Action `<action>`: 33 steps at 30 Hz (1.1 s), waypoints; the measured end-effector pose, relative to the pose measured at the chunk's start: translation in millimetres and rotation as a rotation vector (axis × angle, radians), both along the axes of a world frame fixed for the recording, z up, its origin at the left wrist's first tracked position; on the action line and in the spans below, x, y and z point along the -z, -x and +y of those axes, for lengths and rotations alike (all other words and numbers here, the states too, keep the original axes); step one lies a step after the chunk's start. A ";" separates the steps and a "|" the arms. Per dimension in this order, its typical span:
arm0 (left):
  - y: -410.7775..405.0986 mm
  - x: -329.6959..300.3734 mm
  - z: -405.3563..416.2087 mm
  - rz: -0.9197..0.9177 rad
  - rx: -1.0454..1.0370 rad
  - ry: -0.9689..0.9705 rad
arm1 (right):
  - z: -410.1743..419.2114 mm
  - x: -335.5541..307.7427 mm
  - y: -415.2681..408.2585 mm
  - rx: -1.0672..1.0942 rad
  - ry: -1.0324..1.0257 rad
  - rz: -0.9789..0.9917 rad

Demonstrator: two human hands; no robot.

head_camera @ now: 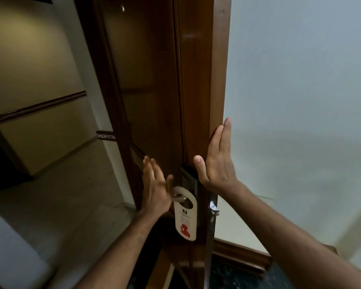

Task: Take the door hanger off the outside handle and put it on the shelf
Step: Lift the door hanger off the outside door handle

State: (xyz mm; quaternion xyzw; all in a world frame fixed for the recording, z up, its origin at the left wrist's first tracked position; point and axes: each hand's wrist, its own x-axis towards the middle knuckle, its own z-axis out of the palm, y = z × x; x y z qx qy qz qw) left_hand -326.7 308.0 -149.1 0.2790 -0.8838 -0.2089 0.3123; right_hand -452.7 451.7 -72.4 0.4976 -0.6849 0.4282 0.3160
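Observation:
A white door hanger (185, 220) with a red figure and dark print hangs on the silver outside handle (180, 198) of a dark wooden door (154, 101). My left hand (155, 190) is open, fingers stretched upward, just left of the handle and hanger, its thumb close to the hanger's top. My right hand (216, 161) lies flat and open against the door's edge above the black lock plate (189, 178), holding nothing.
The door stands ajar, seen edge-on, with a metal latch plate and inner handle (213, 207) on its edge. A pale wall (300, 101) fills the right side. A corridor with beige walls and a dark rail (40, 107) runs off to the left.

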 end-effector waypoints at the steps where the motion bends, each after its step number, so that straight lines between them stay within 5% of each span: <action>1: 6.2 6.9 -3.0 -0.003 -0.040 -0.099 | -2.5 1.2 7.6 0.031 0.036 0.009; 7: 50.3 39.1 -4.5 -0.052 -0.030 -0.947 | 1.0 4.8 61.0 0.087 0.124 0.125; 12: 71.1 62.9 5.7 0.158 0.139 -1.304 | 5.7 3.7 92.1 0.084 0.122 0.117; 17: 92.6 80.3 12.5 -0.083 0.260 -1.098 | 9.7 0.8 112.7 0.120 0.092 0.115; 21: 115.2 76.4 13.3 -0.042 0.193 -0.991 | 12.5 -1.4 123.2 0.139 0.070 0.086; 29: 118.0 76.8 -25.5 0.131 0.302 -1.355 | 13.1 -1.9 135.1 0.134 0.078 0.031; 33: 123.7 67.1 -47.3 0.126 0.272 -1.347 | 12.2 -2.0 140.3 0.137 0.076 0.004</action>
